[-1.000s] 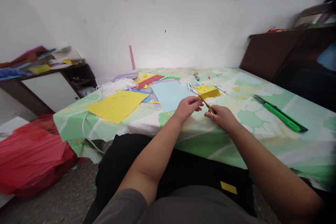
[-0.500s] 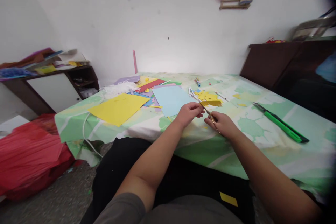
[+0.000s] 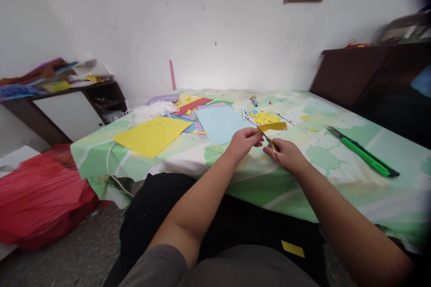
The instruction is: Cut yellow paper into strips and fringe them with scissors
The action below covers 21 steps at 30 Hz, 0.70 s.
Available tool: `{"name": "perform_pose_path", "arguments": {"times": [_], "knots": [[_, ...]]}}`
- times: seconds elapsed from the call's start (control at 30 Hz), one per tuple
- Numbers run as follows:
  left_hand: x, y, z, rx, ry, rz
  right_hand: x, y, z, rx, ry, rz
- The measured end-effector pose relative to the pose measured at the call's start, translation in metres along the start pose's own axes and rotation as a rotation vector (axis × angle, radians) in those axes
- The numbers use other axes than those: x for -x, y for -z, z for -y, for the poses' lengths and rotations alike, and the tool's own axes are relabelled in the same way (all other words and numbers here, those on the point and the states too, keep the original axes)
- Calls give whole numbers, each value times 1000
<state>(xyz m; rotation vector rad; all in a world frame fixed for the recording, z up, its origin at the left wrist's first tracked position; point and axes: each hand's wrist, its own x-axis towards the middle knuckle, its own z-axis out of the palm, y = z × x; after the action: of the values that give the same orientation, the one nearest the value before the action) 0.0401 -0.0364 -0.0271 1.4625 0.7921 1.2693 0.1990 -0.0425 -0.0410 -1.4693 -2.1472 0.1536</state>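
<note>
Green-patterned tablecloth (image 3: 325,159) below yellow strip (image 3: 276,126) in left hand (image 3: 244,143), just ahead of right hand (image 3: 287,154) around scissors (image 3: 268,139)

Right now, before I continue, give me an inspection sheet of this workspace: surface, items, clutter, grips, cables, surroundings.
Surface: tablecloth, green and white, rumpled along the near edge.
Items: scissors, blades at a yellow paper strip.
Clutter: yellow scraps, yellow sheet, light-blue sheet, green cutter.
Grips: left grip pinches the strip's left end; right grip holds the scissors.
Cables: white cord hangs at left; whether electrical, cannot tell.
Surroundings: red bag at left, dark furniture at right.
</note>
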Motion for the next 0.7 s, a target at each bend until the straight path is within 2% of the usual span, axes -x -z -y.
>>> {"name": "perform_pose_path", "arguments": {"times": [0.27, 0.5, 0.7], "knots": [[-2, -1, 1, -13, 13, -15, -1, 0, -1, -36, -2, 22], [-1, -2, 1, -54, -29, -29, 1, 1, 2, -16, 11, -9], [-3, -3, -1, -96, -11, -25, 0, 2, 1, -12, 8, -9]]}}
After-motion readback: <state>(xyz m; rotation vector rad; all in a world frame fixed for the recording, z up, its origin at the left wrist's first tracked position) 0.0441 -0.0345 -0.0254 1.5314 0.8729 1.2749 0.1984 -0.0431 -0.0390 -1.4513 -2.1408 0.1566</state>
